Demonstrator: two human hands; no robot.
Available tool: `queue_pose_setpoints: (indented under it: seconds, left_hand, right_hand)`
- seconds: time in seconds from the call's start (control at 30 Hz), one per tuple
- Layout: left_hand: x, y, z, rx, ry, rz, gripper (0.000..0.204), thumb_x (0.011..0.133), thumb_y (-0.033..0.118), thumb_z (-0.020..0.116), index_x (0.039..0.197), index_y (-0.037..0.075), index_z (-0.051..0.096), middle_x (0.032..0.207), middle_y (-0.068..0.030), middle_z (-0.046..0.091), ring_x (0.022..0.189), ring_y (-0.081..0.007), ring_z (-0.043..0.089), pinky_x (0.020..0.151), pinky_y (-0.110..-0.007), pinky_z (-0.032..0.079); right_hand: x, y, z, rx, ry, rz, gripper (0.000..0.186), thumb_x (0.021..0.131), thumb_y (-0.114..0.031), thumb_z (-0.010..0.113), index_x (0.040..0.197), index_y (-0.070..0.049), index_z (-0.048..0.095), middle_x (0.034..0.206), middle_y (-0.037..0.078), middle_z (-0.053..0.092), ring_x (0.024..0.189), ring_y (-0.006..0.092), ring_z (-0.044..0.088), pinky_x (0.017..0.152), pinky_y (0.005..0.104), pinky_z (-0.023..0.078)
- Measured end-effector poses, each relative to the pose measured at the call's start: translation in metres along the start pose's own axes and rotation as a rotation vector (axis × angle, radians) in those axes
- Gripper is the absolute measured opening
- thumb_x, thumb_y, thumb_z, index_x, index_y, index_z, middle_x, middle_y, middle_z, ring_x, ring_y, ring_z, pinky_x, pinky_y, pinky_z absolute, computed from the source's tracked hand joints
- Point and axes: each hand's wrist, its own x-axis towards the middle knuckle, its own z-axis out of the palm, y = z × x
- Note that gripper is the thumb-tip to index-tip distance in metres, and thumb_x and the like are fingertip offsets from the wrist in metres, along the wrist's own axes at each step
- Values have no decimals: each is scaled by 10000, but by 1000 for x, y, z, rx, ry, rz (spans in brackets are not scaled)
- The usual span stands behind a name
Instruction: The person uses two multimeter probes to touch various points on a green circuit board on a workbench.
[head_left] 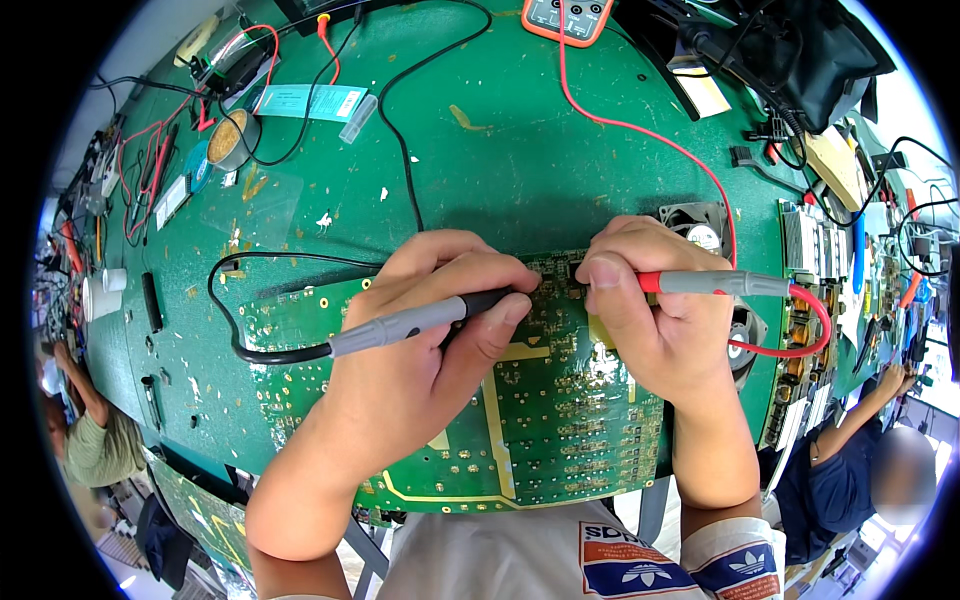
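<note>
A large green circuit board (470, 440) lies in front of me at the near edge of the bench. My left hand (410, 330) pinches a grey and black multimeter probe (400, 325), its black lead looping out to the left. In my right hand (660, 320) is a grey and red multimeter probe (700, 282), whose red lead curls round at the right. Both hands hover over the board's far part, close together. The probe tips are hidden by my fingers, so I cannot tell whether they touch the board. An orange multimeter (567, 18) sits at the far edge of view.
Cooling fans (697, 228) stand right of the board, beside a row of other circuit boards (800, 330). A round tin (230, 140) and a light-blue packet (310, 101) lie far left. A black bag (800, 60) is far right. People work at both sides.
</note>
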Motion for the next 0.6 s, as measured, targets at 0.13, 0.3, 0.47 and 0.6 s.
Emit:
queue_pose_setpoints:
  seconds: [0.13,0.3,0.47,0.6]
  left_hand:
    - [0,0,0,-5,4,0,134,937,78,671,1020,-15,719,1008,-154,694,1002,-286,637,878,-369,513]
    - [1,1,0,-9,1,6,127,920,49,676,1021,-13,720,1009,-151,695,1003,-285,638,880,-370,514]
    - [0,-1,1,-11,4,13,132,910,30,676,1028,-11,717,1010,-151,695,1008,-288,638,883,-374,515]
    - [-1,-2,1,-36,3,-4,132,910,23,676,1032,-9,711,1012,-147,696,1007,-293,637,883,-382,517]
  right_hand:
    - [1,0,0,-9,-1,-5,119,849,14,715,890,-50,623,770,83,676,652,287,647,599,375,507]
    - [1,0,-1,-14,-7,-5,118,851,10,717,892,-50,624,763,85,672,641,287,638,591,376,499]
    - [0,-1,0,-25,-7,6,121,845,13,720,888,-50,626,759,87,676,628,286,627,589,377,494]
    - [4,-2,1,-66,-28,-20,120,825,16,736,861,-48,641,754,89,680,617,281,614,587,373,482]
